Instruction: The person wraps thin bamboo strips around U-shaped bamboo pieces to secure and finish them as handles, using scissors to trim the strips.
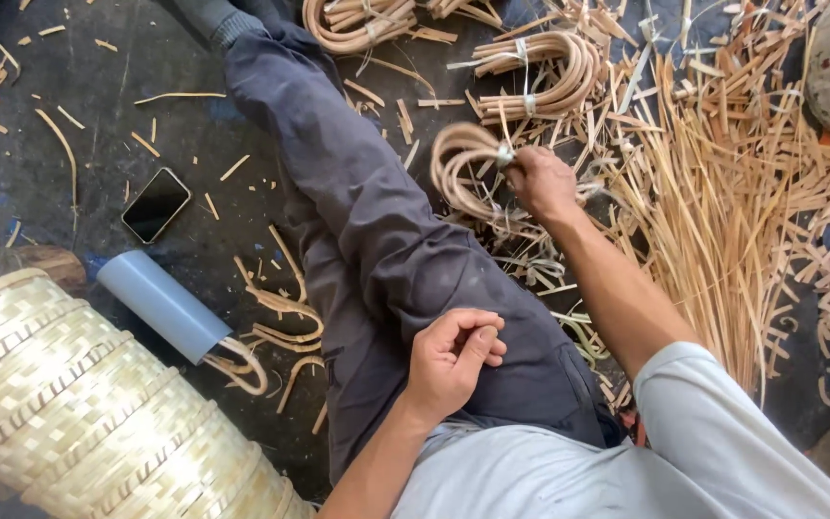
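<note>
My right hand (542, 183) is stretched out to the floor and grips a bent bundle of thin cane strips (461, 165) at its tied end. My left hand (453, 358) rests on my thigh, on the dark trousers (377, 240), with the fingers loosely curled and nothing in them. Two more tied, bent bundles lie farther off: one (549, 77) just beyond the held one, another (357, 21) at the top edge.
A heap of loose split bamboo strips (722, 211) covers the floor at right. A woven bamboo basket (79, 413) lies at lower left, beside a grey plastic tube (160, 303) with curled strips in its end. A dark phone (156, 205) lies on the floor.
</note>
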